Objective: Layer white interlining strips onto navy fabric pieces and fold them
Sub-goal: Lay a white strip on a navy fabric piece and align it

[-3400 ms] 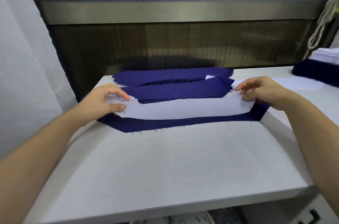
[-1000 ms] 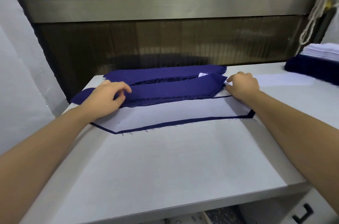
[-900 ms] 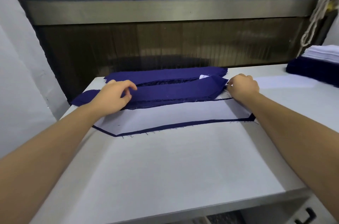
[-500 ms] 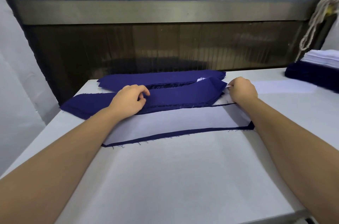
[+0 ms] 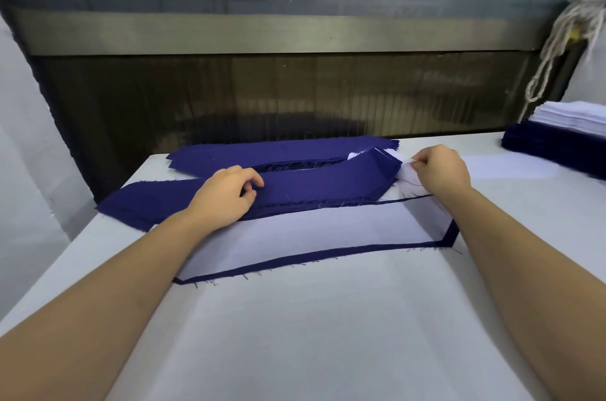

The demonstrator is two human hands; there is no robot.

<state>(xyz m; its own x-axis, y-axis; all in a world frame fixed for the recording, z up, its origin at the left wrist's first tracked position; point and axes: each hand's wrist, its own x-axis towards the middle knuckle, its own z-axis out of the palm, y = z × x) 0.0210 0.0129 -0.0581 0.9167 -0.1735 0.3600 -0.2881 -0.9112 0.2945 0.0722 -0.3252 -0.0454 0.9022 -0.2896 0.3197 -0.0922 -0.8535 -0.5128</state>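
Note:
A white interlining strip (image 5: 314, 236) lies flat on a navy fabric piece (image 5: 449, 233), whose edge shows as a thin dark border along the front and right. Behind it sits a stack of navy pieces (image 5: 321, 185), with a further navy stack (image 5: 278, 151) at the back. My left hand (image 5: 226, 194) rests on the near stack with fingers curled, pinching its top navy layer. My right hand (image 5: 439, 171) pinches a white corner at the stack's right end.
The white table (image 5: 311, 328) stretches toward me. At the far right stands a pile of white strips on navy pieces (image 5: 570, 135). A loose white strip (image 5: 505, 167) lies beside it. A dark machine opening (image 5: 295, 95) runs along the back, and cords hang at the upper right.
The near navy stack has slid left across the table under my left hand. My right hand stayed at the stack's right end and now lifts a white corner.

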